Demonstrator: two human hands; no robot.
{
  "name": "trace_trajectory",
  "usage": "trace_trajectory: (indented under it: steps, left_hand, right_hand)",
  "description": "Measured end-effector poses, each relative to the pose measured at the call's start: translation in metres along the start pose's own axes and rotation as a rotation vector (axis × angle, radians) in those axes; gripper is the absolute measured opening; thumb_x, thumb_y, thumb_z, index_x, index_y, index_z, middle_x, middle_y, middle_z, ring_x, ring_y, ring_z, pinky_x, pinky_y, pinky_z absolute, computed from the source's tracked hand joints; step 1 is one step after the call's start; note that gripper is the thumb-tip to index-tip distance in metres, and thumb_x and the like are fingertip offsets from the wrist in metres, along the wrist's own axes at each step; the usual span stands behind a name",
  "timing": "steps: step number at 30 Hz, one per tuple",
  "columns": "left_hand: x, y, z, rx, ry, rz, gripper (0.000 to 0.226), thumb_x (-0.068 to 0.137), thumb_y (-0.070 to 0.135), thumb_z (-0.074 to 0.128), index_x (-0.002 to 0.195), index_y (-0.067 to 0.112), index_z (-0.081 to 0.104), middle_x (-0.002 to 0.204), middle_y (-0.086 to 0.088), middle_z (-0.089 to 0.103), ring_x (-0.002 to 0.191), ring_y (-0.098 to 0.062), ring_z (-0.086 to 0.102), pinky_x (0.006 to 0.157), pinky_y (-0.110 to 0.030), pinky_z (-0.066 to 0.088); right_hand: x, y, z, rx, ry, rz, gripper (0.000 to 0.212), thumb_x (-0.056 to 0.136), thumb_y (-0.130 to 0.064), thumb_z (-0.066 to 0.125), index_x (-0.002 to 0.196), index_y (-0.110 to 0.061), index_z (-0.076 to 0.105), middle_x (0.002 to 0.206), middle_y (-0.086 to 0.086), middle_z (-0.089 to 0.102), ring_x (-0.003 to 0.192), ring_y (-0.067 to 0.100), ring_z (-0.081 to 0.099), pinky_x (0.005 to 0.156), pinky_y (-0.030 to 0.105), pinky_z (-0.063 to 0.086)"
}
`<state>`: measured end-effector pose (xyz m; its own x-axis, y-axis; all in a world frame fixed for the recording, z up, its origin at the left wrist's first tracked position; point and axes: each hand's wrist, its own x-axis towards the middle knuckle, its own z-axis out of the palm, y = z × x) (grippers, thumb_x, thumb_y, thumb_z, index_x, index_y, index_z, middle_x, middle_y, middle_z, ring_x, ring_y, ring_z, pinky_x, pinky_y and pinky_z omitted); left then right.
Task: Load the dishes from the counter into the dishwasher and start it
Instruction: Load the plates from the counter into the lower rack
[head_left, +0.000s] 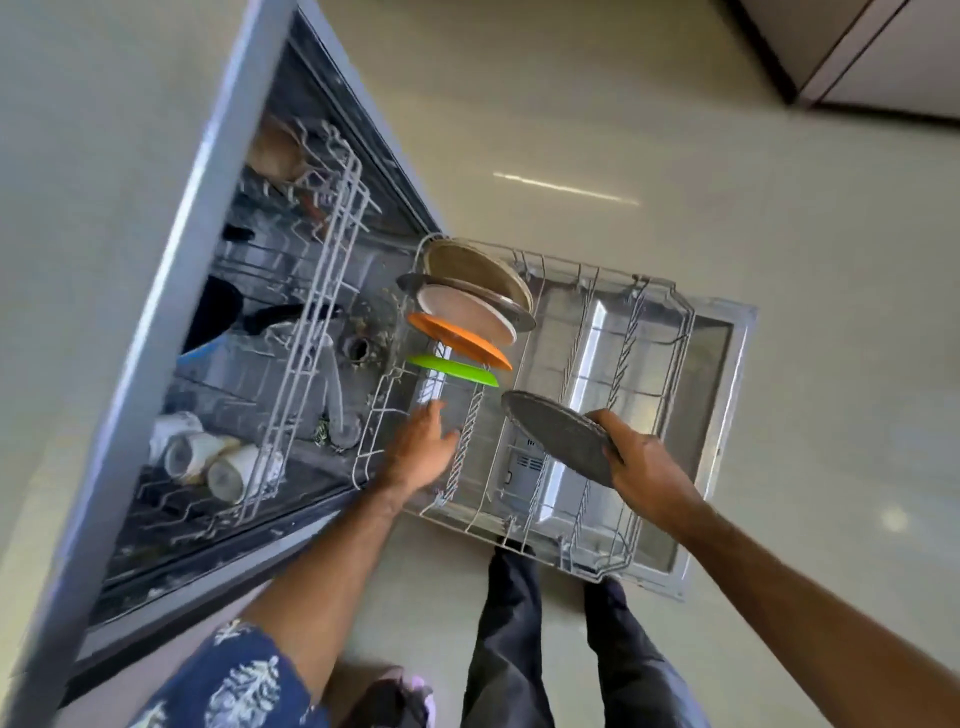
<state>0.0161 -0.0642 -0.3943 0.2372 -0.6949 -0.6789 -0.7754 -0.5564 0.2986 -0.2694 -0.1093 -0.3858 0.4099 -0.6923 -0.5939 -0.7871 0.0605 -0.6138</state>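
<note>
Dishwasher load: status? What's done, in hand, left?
Done: green plate, orange plate and more plates stand in the pulled-out lower rack; cups sit in the upper rack. In hand: right hand grips a grey plate over the rack; left hand reaches open. Left: slot it, close, start.

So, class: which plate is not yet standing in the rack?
The grey plate: the right hand grips it above the rack, while the green, orange and other plates stand slotted.

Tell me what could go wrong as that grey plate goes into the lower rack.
The right hand grips the grey plate only by its edge, so it could slip. The left hand hovers open over the rack tines and might get pinched. The green plate stands close and could be knocked.
</note>
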Motion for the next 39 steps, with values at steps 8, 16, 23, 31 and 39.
trace_trajectory:
  steps: [8, 16, 23, 31, 39]
  left_hand:
    - [0.086, -0.025, 0.001, -0.217, 0.179, -0.094, 0.066, 0.099, 0.015, 0.053, 0.157, 0.017, 0.022, 0.158, -0.010, 0.035, 0.137, -0.029, 0.043, 0.110, -0.042, 0.038]
    - [0.107, -0.045, -0.005, -0.520, 0.067, 0.051, 0.065, 0.099, -0.001, 0.045, 0.154, 0.027, 0.028, 0.160, 0.000, 0.029, 0.133, -0.022, 0.044, 0.112, -0.040, 0.037]
    - [0.104, -0.058, -0.004, -0.619, 0.174, 0.134, 0.044, 0.102, 0.003, 0.044, 0.144, 0.013, 0.046, 0.151, -0.002, 0.045, 0.136, -0.013, 0.044, 0.111, -0.026, 0.038]
    - [0.061, -0.103, 0.013, -0.674, 0.409, -0.175, 0.038, 0.106, 0.028, 0.046, 0.141, 0.015, 0.047, 0.143, -0.006, 0.050, 0.111, -0.006, 0.053, 0.077, -0.009, 0.040]
    - [0.057, -0.106, 0.023, -0.880, 0.412, -0.220, 0.054, 0.106, 0.034, 0.044, 0.156, 0.026, 0.023, 0.160, -0.002, 0.030, 0.125, -0.008, 0.039, 0.082, -0.012, 0.034]
  right_hand:
    - [0.044, -0.010, 0.056, -0.089, -0.010, -0.116, 0.043, 0.101, -0.005, 0.040, 0.139, -0.026, 0.046, 0.099, 0.012, 0.071, 0.070, 0.027, 0.064, 0.061, 0.039, 0.053]
    - [0.070, -0.036, 0.069, -0.125, 0.026, -0.211, 0.053, 0.097, 0.000, 0.042, 0.143, -0.026, 0.044, 0.122, 0.008, 0.068, 0.087, 0.028, 0.069, 0.067, 0.036, 0.055]
    - [0.086, -0.052, 0.091, -0.258, 0.053, -0.445, 0.058, 0.090, 0.005, 0.056, 0.143, -0.018, 0.047, 0.122, 0.013, 0.068, 0.089, 0.029, 0.070, 0.059, 0.023, 0.048]
    - [0.110, -0.077, 0.142, -0.406, -0.040, -0.504, 0.062, 0.097, -0.019, 0.005, 0.156, -0.020, 0.027, 0.155, 0.016, 0.039, 0.142, 0.032, 0.038, 0.120, 0.054, 0.024]
    - [0.132, -0.103, 0.171, -0.390, -0.093, -0.483, 0.057, 0.102, -0.009, 0.034, 0.157, -0.016, 0.018, 0.159, 0.020, 0.028, 0.147, 0.035, 0.028, 0.120, 0.058, 0.019]
